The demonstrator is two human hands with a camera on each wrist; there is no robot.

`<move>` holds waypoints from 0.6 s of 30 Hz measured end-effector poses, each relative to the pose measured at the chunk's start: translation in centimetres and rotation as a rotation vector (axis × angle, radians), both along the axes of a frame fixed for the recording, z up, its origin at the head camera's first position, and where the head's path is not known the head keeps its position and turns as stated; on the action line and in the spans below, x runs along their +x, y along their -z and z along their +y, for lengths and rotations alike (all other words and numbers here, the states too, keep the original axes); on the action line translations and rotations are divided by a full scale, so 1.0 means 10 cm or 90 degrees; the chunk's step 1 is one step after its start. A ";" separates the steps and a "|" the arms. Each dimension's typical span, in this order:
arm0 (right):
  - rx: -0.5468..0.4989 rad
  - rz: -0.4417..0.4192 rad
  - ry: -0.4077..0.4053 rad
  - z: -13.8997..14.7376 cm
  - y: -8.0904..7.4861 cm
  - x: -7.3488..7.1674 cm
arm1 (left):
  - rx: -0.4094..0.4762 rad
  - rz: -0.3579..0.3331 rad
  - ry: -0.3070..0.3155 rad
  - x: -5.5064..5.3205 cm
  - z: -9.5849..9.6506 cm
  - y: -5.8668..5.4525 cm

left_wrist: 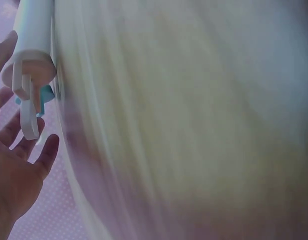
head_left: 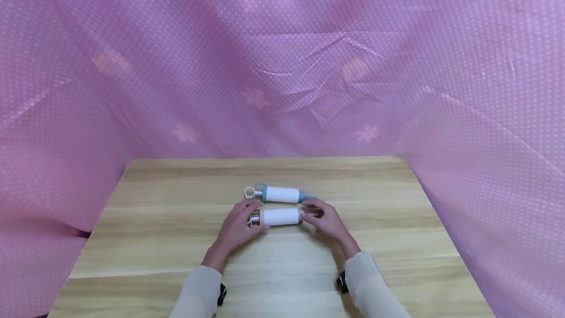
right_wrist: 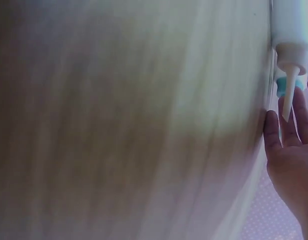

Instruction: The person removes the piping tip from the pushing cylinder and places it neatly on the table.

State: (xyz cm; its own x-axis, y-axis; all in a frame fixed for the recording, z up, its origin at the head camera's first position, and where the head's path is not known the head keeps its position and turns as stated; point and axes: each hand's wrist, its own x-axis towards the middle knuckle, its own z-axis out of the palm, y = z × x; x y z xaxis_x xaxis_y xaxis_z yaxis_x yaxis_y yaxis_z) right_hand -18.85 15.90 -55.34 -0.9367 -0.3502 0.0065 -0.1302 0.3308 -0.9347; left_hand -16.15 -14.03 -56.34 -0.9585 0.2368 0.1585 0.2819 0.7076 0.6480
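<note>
A hand pump with a white barrel (head_left: 281, 216), beige end caps and a pale nozzle (right_wrist: 289, 95) lies sideways on the table between my hands. My left hand (head_left: 237, 225) is at its handle end, the fingers spread loosely around the white handle (left_wrist: 29, 120). At the nozzle end is my right hand (head_left: 324, 218), its fingers extended behind the nozzle and not closed round it. Whether either hand's fingertips touch the pump is unclear. Just beyond lies a second, similar pump (head_left: 282, 194) with blue-grey caps, its nozzle end near the right fingers.
The wood-grain table (head_left: 154, 234) runs out to both sides of the arms. Pink dotted cloth (head_left: 265, 121) hangs behind the table and along its left and right edges. Dark wrist devices (head_left: 222, 294) show by the pale sleeves.
</note>
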 end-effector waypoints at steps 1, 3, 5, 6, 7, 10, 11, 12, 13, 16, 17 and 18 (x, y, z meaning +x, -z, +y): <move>-0.004 -0.001 0.007 0.01 0.07 -0.02 | 0.008 -0.001 -0.002 0.00 0.01 0.01; -0.005 0.003 0.021 0.00 0.17 -0.06 | 0.022 -0.010 -0.011 -0.02 0.02 0.03; -0.005 0.006 0.025 0.00 0.19 -0.07 | 0.040 -0.024 -0.020 -0.02 0.04 0.03; -0.006 0.005 0.022 0.00 0.19 -0.08 | 0.048 -0.031 -0.024 -0.02 0.05 0.04; -0.007 0.005 0.015 0.00 0.20 -0.09 | 0.058 -0.038 -0.026 -0.03 0.06 0.04; -0.010 -0.001 -0.005 -0.01 0.20 -0.10 | 0.088 -0.054 -0.030 -0.04 0.08 0.05; -0.012 -0.003 -0.010 -0.01 0.20 -0.10 | 0.096 -0.059 -0.031 -0.04 0.09 0.06; -0.012 -0.007 -0.014 -0.01 0.20 -0.10 | 0.102 -0.061 -0.032 -0.05 0.10 0.07; -0.011 -0.009 -0.017 -0.02 0.20 -0.11 | 0.107 -0.063 -0.033 -0.05 0.10 0.07; 0.001 -0.006 -0.023 -0.01 0.19 -0.11 | 0.119 -0.063 -0.035 -0.07 0.13 0.09; 0.005 -0.001 -0.026 -0.01 0.19 -0.11 | 0.124 -0.062 -0.036 -0.08 0.13 0.09; 0.007 0.000 -0.027 -0.01 0.18 -0.12 | 0.127 -0.061 -0.038 -0.09 0.14 0.10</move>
State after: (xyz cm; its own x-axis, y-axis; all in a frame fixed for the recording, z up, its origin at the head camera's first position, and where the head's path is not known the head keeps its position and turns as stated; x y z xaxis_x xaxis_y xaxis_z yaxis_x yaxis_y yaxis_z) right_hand -20.04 15.77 -57.18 -0.9208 -0.3901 0.0026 -0.1446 0.3351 -0.9310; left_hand -17.05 -12.63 -57.34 -0.9827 0.1527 0.1047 0.1747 0.5767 0.7981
